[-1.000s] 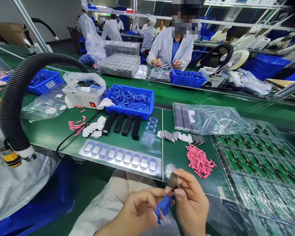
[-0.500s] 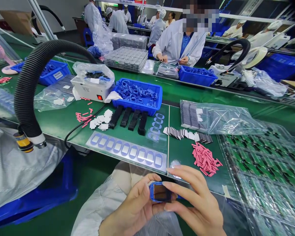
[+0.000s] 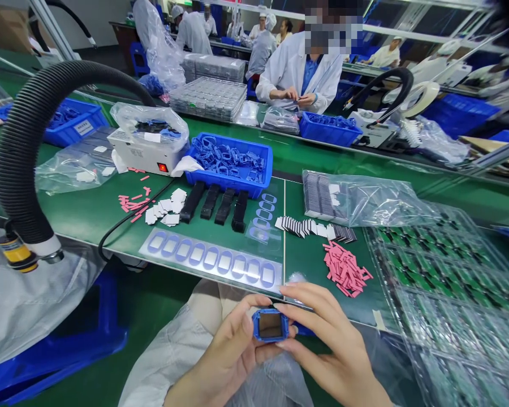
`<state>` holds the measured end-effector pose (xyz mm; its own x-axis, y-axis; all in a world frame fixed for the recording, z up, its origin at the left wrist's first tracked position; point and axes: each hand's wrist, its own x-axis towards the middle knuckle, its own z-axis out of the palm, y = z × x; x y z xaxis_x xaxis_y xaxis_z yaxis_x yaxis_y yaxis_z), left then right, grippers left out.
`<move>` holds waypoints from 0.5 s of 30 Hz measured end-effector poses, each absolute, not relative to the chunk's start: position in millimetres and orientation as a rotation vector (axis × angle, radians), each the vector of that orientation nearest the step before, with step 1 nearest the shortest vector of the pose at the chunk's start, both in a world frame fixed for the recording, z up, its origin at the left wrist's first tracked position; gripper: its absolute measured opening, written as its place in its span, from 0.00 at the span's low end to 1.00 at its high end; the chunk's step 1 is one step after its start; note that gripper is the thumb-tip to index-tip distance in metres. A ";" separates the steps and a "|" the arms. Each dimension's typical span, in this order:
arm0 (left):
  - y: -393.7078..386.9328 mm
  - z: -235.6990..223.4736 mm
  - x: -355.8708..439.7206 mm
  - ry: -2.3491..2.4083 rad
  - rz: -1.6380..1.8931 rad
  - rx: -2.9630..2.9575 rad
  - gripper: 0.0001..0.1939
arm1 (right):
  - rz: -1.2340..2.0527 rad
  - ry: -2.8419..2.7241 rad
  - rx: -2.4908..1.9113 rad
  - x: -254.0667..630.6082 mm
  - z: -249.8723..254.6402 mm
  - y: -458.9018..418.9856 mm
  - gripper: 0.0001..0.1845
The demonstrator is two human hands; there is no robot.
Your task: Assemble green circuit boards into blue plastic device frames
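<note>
Between my two hands, over my lap at the table's front edge, is a small blue watch-like case (image 3: 270, 326) with a dark rectangular screen facing up at me. My left hand (image 3: 227, 353) grips its left side, thumb at the edge and fingers beneath. Around its right side my right hand (image 3: 328, 342) pinches with thumb and forefinger. A blue piece, partly hidden by the right fingers, shows beside the case. Just beyond my hands lies a clear sheet of blue oval stickers (image 3: 211, 258) with pale rectangles in the middle.
Pink strips (image 3: 345, 268), white-and-dark squares (image 3: 316, 227) and trays of green circuit boards (image 3: 424, 265) lie on the right. Farther back stand a blue bin (image 3: 261, 183) of blue frames, black straps (image 3: 239, 212) and a white box (image 3: 142, 152). A black hose (image 3: 14, 147) arches at left. A co-worker (image 3: 301, 73) sits opposite.
The case has turned so its dark screen shows more fully. My right fingers have shifted off the screen to its right edge. The whole view has shifted slightly.
</note>
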<state>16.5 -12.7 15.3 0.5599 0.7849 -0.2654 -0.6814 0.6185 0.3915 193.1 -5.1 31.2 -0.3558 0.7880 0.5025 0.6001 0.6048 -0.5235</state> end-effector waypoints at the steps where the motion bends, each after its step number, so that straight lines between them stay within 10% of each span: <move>1: -13.7 12.5 17.5 0.460 0.901 0.285 0.20 | 0.320 -2.068 -1.103 191.1 31.5 -4.7 0.15; 15: -15.0 0.2 18.3 0.758 1.158 0.382 0.16 | -0.121 -1.810 -1.687 259.7 -7.1 79.7 0.16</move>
